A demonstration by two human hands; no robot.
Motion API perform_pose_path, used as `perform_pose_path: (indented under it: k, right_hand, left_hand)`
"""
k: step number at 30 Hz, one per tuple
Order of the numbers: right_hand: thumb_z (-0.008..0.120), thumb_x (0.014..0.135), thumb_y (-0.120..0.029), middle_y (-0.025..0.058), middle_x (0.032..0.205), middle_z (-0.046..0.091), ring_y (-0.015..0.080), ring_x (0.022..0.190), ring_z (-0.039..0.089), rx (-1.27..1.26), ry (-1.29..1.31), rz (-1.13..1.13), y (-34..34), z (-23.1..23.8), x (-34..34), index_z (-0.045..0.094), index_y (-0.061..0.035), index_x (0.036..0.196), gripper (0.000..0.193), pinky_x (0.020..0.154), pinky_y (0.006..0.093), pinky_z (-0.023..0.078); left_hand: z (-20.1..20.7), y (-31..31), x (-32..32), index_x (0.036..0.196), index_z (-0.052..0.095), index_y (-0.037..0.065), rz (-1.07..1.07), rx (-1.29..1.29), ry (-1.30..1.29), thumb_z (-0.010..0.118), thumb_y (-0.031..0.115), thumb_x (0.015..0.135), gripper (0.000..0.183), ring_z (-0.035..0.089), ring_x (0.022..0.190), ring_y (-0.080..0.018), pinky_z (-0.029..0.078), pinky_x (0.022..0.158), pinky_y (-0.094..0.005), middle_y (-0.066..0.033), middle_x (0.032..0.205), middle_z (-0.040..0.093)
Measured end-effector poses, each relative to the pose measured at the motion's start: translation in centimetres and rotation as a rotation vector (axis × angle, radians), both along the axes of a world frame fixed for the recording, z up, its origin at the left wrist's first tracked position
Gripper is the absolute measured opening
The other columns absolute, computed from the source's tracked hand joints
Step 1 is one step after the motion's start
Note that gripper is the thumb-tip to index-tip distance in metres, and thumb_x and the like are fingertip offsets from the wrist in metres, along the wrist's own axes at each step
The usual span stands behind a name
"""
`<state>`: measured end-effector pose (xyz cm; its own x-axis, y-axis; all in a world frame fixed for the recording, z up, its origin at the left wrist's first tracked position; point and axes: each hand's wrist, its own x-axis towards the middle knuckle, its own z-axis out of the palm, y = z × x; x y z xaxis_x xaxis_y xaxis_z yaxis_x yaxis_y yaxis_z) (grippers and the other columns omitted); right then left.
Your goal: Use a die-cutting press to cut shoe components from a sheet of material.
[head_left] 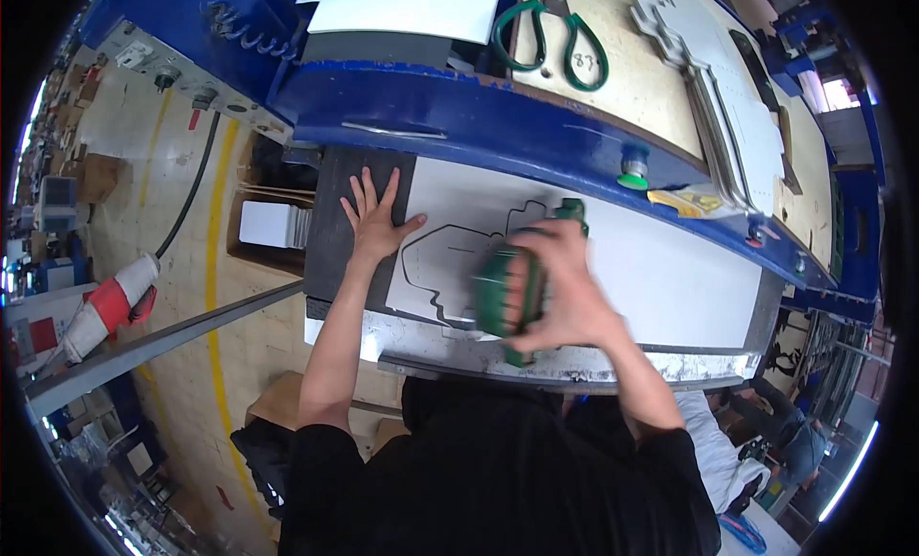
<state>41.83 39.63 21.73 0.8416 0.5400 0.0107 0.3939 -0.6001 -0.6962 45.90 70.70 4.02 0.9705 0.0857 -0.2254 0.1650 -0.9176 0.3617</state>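
Observation:
My left hand [376,226] lies flat with its fingers spread, across the dark pad [345,261] and the left edge of a white sheet [661,278]. Dark angular outlines [431,233] mark the sheet to the right of that hand. My right hand [571,283] is closed around a green cutting die [496,293], held over the middle of the sheet. Both the die and this hand are smeared by motion. Whether the die touches the sheet I cannot tell, and my fingers hide part of it.
Beyond the sheet runs a blue machine beam [459,116] with a green button [632,181]. Green-handled scissors [584,54] and grey-white cut pieces [732,125] lie on a wooden board above it. White cards [268,223] fill part of a box at left.

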Motion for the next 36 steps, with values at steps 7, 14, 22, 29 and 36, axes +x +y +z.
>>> perform_pose_path:
  k: [7,14,22,29,36]
  right_hand:
    - [0.071,0.081,-0.043,0.0083,0.121,0.05,0.0235,0.109,0.053,0.948,0.016,-1.362,-16.1,-0.3,-8.9,0.042,-0.0124,0.131,0.065,0.089,0.0419,0.049]
    - [0.053,0.079,-0.074,0.0198,0.13,0.045,0.0381,0.112,0.054,1.046,1.101,-1.363,-27.8,-7.0,-10.7,0.041,-0.0145,0.135,0.083,0.083,0.0474,0.055]
    - [0.071,0.083,-0.048,0.0128,0.077,0.063,0.0273,0.065,0.064,-0.2,0.698,-0.696,-38.4,-11.7,-13.2,0.046,-0.0023,0.109,0.058,0.058,0.0374,0.053]
    - [0.087,0.058,-0.024,0.0173,0.119,0.047,0.0342,0.111,0.046,-0.105,-0.07,-0.406,-42.1,-16.1,-11.1,0.052,-0.0002,0.123,0.077,0.092,0.0406,0.04]
    - [0.085,0.06,-0.021,0.0123,0.107,0.051,0.0308,0.101,0.048,-0.024,-0.174,-0.442,-41.3,-17.2,-5.7,0.063,-0.0043,0.116,0.062,0.089,0.0397,0.04]
  left_hand:
    - [-0.3,-0.7,-0.4,0.153,0.021,0.031,-0.01,-0.057,-0.127,0.071,0.065,0.072,0.101,-0.009,0.147,-0.0365,-0.006,0.113,-0.0594,-0.0178,0.16,-0.002]
    - [1.0,-11.3,-5.7,0.141,0.045,0.015,-0.285,-0.28,-0.324,0.07,0.037,0.083,0.067,0.02,0.143,-0.0411,0.014,0.112,-0.0634,-0.0229,0.151,0.031]
    - [1.6,-26.3,-12.5,0.151,0.024,0.007,-0.353,-0.289,-0.134,0.076,0.055,0.069,0.108,0.001,0.147,-0.0402,0.002,0.114,-0.0613,-0.0252,0.157,0.008]
    - [2.1,-31.9,-12.7,0.153,0.017,0.006,-0.242,-0.192,-0.111,0.087,0.056,0.045,0.138,-0.004,0.147,-0.0406,-0.001,0.114,-0.0606,-0.0247,0.158,0.004]
    - [1.5,-31.8,-11.2,0.151,0.019,0.002,-0.111,-0.156,-0.163,0.088,0.057,0.04,0.142,-0.004,0.147,-0.0394,-0.002,0.115,-0.0591,-0.0239,0.158,0.006]
